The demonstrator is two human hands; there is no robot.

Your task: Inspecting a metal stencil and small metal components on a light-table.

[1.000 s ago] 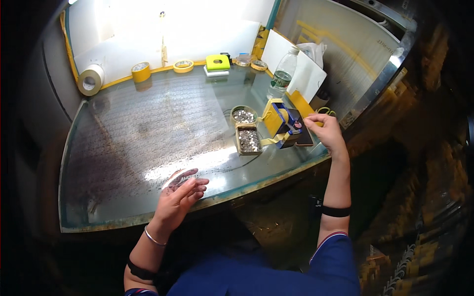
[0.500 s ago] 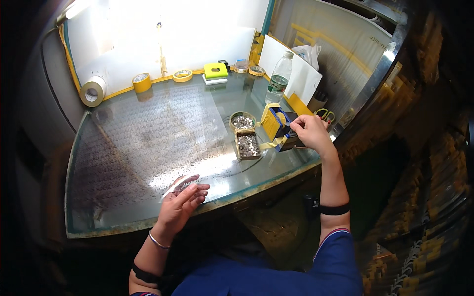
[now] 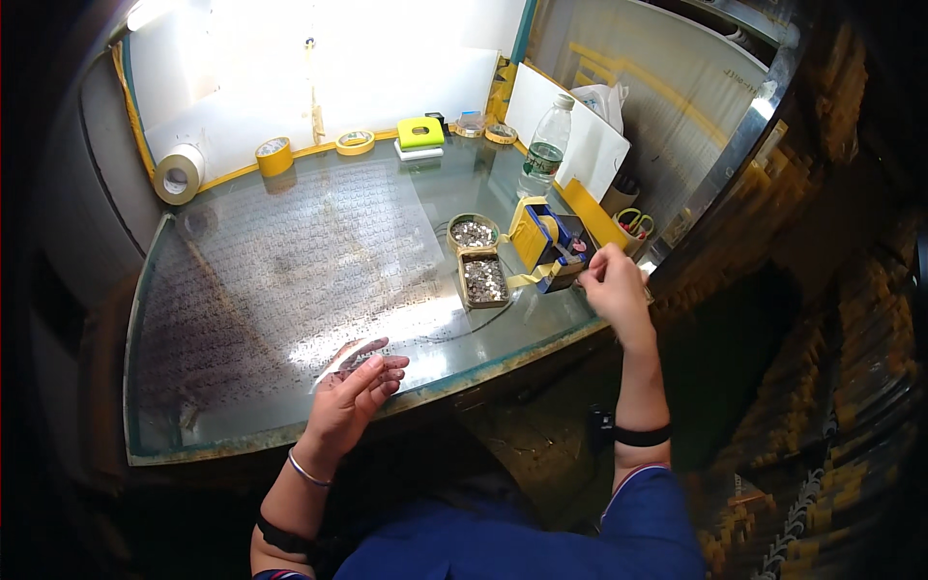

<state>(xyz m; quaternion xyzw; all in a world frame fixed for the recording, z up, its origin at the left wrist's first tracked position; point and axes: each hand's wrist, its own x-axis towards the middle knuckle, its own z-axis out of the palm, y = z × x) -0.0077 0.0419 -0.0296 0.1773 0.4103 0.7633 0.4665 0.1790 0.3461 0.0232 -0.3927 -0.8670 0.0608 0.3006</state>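
Note:
Over the near edge of the glass table, my left hand (image 3: 348, 408) is closed on a small clear plastic piece with pale markings (image 3: 356, 358), holding it between thumb and fingers. My right hand (image 3: 621, 295) is just right of the blue and yellow tape dispenser (image 3: 531, 235), with thumb and fingers pinched together. Whatever the pinch holds, if anything, is too small to make out. A roll of tape (image 3: 550, 228) sits in the dispenser. Left of it, a round tin (image 3: 474, 232) and a rectangular tin (image 3: 483, 280) contain many small shiny metal bits.
A clear bottle (image 3: 544, 155) stands behind the dispenser. Along the back are a white roll (image 3: 179, 176), yellow tape rolls (image 3: 275, 157), and a green hole punch (image 3: 420, 132). Scissors (image 3: 634, 222) stand at the right. A patterned sheet (image 3: 290, 242) covers much of the glass table (image 3: 217, 425).
My right hand has drawn back from the dispenser, toward me and slightly right, uncovering its front end. My left hand stays in nearly the same place with the clear piece.

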